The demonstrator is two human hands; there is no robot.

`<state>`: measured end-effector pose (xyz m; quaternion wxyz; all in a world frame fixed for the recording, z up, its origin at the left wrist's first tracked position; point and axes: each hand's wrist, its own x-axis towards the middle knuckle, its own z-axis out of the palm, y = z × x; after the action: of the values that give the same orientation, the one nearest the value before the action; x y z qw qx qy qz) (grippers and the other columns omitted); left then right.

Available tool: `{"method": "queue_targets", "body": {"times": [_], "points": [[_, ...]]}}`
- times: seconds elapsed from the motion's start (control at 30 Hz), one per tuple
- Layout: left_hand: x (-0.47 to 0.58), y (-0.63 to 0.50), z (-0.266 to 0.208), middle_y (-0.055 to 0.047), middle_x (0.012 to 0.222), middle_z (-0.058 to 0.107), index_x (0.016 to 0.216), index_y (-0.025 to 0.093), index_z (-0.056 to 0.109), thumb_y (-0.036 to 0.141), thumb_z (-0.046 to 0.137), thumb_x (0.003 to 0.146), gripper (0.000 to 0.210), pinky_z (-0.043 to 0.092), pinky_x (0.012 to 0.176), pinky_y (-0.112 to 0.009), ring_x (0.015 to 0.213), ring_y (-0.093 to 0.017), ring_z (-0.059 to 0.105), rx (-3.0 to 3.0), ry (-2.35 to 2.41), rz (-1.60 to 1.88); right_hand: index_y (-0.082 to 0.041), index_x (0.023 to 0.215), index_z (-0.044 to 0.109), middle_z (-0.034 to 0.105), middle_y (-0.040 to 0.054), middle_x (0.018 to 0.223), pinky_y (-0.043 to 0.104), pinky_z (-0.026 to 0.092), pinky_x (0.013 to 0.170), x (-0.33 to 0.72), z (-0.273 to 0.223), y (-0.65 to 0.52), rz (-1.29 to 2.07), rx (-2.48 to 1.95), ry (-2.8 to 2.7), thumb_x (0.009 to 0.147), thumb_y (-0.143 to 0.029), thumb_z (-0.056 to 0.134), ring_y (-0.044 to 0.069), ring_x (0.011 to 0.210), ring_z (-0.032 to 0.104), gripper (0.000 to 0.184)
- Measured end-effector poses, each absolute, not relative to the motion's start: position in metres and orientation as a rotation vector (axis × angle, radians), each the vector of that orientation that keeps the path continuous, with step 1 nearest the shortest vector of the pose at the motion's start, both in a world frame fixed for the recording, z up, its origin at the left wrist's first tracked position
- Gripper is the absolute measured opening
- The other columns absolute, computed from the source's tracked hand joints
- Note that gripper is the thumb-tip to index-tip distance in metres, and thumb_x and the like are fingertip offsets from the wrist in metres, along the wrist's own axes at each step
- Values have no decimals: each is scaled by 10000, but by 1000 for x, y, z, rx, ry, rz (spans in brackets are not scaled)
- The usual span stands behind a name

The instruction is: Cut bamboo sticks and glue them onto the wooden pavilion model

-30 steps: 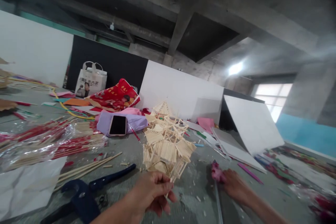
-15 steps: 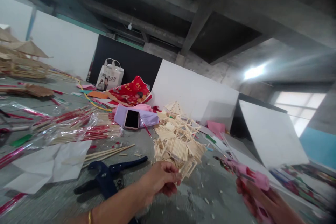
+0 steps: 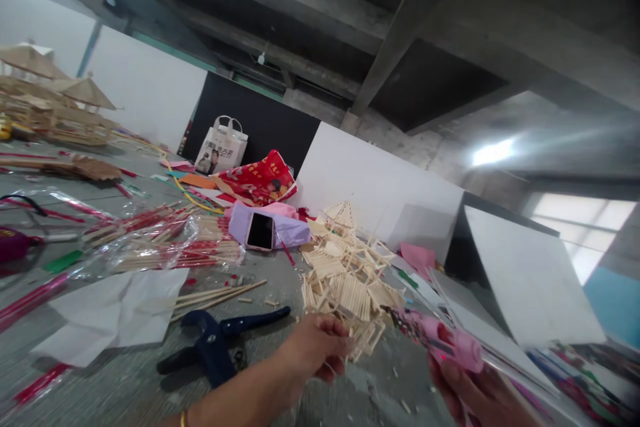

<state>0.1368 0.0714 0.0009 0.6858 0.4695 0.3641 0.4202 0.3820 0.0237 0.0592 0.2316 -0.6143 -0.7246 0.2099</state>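
My left hand (image 3: 320, 345) is in a pinch at the near edge of a model built from small wooden sticks (image 3: 345, 287). Whatever lies between its fingertips is too small or hidden to name. In my right hand (image 3: 467, 390) is a pink hot glue gun (image 3: 440, 340), gripped by its handle. Its dark nozzle points left and sits close to the model's right side; whether it touches cannot be told. The model has slatted panels, open frames and a pointed roof at the back.
A dark blue cutter (image 3: 213, 343) lies left of my left forearm. Beyond it are loose sticks (image 3: 220, 295), white paper (image 3: 110, 317) and plastic-wrapped stick bundles (image 3: 165, 240). A phone (image 3: 261, 231) rests on purple paper. White boards (image 3: 530, 267) stand at right, finished wooden pavilions (image 3: 75, 107) far left.
The glue gun in my right hand has moved left, bringing its nozzle nearer the model. My left hand keeps its pinch by the model's front. The whole view has shifted slightly.
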Motion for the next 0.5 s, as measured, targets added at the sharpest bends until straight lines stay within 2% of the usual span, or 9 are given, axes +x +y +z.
{"method": "queue_targets", "body": {"times": [0.23, 0.37, 0.5], "points": [[137, 71, 3, 56, 510, 518, 655, 172, 506, 450, 723, 441, 413, 291, 399, -203, 408, -72, 472, 1062, 820, 928, -209, 589, 468, 436, -35, 427, 244, 334, 453, 369, 56, 30, 444, -1689, -1974, 767, -713, 331, 126, 431, 425, 552], [136, 68, 5, 49, 534, 527, 656, 165, 519, 430, 731, 436, 405, 295, 394, -203, 415, -71, 474, 1048, 790, 939, -221, 546, 442, 439, -32, 422, 237, 357, 440, 363, 57, 32, 429, -1687, -2000, 762, -704, 340, 129, 423, 435, 539], [137, 68, 3, 42, 531, 527, 633, 160, 531, 410, 719, 455, 360, 299, 381, -199, 420, -72, 475, 1057, 751, 926, -230, 468, 409, 421, -32, 392, 236, 392, 453, 356, 63, 30, 254, -1674, -1974, 785, -670, 328, 129, 406, 440, 548]]}}
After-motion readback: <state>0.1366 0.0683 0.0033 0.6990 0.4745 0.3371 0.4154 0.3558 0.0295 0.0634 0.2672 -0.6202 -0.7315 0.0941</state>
